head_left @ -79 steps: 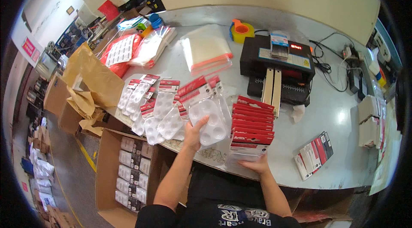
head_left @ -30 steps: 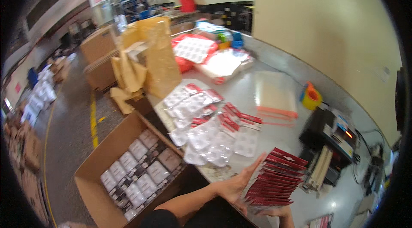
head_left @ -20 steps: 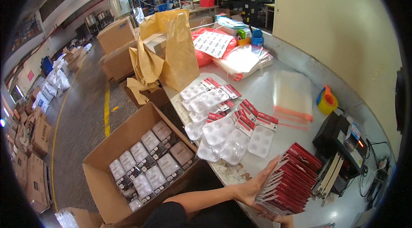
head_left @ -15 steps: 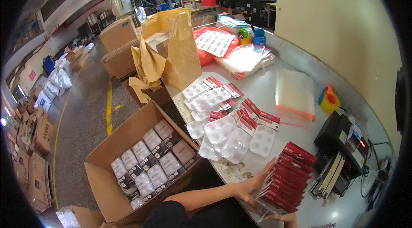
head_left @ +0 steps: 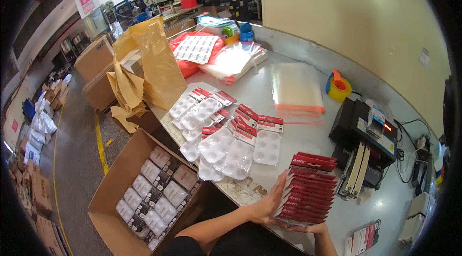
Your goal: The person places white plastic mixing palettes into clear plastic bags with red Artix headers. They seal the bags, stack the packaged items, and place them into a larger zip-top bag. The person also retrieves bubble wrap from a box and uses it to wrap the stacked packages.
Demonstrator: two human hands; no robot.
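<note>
Between my two hands I hold a stack of red-carded packs (head_left: 308, 188) above the near edge of the table, the cards overlapping in rows. My left hand (head_left: 269, 203) grips the stack's left side. My right hand (head_left: 310, 228) is closed at its lower edge, its fingers partly hidden underneath. Past the stack, to the left, lies a loose heap of white plastic palettes with round wells (head_left: 238, 159), bagged with red and white header cards. A few flat red and white cards (head_left: 363, 239) lie on the table to the right of my right hand.
An open carton (head_left: 108, 183) filled with rows of packed white items stands left of the table (head_left: 250, 92). Clear bags (head_left: 298, 87), a tape dispenser (head_left: 338, 86) and a black machine (head_left: 365, 126) with cables line the right side. A brown paper bag (head_left: 163, 63) stands behind the carton.
The view has swung right, so the scene sits further left. The stack is now more upright, and my right hand has come further into sight beneath it. Both hands keep hold.
</note>
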